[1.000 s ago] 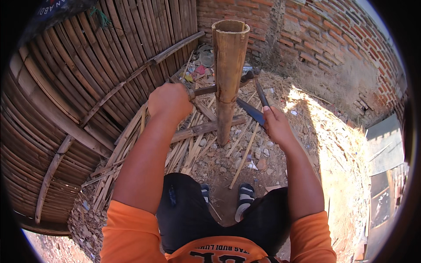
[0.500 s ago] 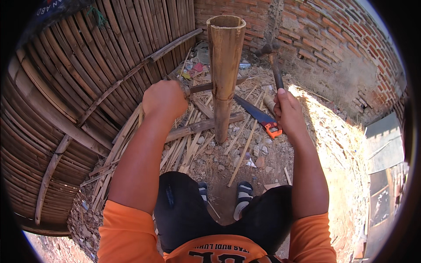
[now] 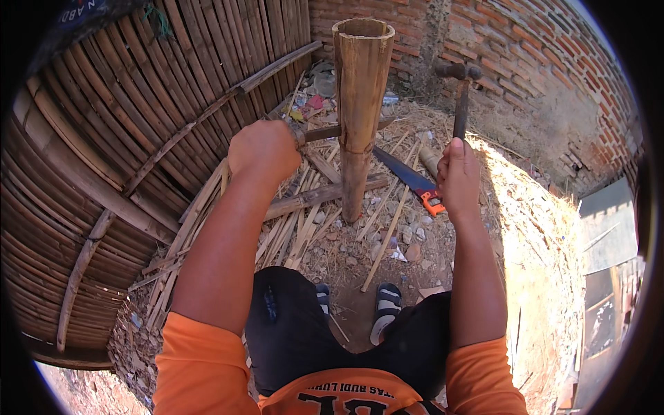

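Note:
A thick bamboo pole [image 3: 361,90] stands upright in front of me, its hollow top facing up. My left hand [image 3: 265,152] is closed around the handle of a machete. The machete's dark blade [image 3: 322,134] crosses the pole partway down, and its tip shows on the far right side; how deep it sits in the bamboo is hidden. In my right hand [image 3: 458,178] is a hammer [image 3: 461,104], gripped by its handle with the head up, to the right of the pole and apart from it.
A handsaw [image 3: 408,176] with an orange handle lies on the ground right of the pole. Split bamboo strips [image 3: 294,238] and a short log [image 3: 325,198] lie around its base. A bamboo slat wall [image 3: 138,131] rises at left, a brick wall [image 3: 546,83] at back right.
My right hand and the hammer have shifted right, and the hammer head has swung away from the pole. The pole and machete show only a slight shift in the picture.

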{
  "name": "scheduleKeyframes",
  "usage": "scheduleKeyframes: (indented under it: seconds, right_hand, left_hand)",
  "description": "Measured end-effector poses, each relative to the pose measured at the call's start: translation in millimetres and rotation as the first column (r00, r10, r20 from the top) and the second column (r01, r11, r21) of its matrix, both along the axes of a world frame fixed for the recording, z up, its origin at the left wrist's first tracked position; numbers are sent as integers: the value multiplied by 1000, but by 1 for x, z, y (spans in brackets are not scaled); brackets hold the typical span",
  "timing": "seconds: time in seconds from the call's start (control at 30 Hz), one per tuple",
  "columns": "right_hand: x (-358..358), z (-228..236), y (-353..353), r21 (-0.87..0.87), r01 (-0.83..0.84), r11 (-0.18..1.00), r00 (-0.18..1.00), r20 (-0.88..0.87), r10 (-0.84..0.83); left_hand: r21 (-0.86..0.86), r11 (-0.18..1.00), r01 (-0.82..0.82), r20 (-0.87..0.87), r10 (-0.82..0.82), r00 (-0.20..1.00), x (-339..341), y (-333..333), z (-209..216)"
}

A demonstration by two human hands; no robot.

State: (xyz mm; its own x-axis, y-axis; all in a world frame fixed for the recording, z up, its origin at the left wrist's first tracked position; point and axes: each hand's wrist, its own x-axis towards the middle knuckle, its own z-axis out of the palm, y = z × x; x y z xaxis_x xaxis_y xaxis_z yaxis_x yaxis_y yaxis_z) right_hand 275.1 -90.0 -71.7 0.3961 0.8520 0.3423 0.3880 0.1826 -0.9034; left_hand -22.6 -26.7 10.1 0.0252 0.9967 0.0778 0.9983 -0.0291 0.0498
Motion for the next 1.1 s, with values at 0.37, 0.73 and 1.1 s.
scheduleKeyframes:
  seconds: [0.37,0.73,1.1]
  right_hand:
    - [-5,20,-3,-107,-120,987,991,-73,113]
    - [-2,0,2,-73,-40,997,999,5,41]
    - [1,-6,0,-144,-117,983,988,-119,100]
  left_hand:
    - [-20,999,-31,-43,30,999,-6,2,-3]
    - [-10,1000,-27,-39,26,999,-4,1,-1]
    - [-22,1000,-11,-29,10,1000,5,-3,4]
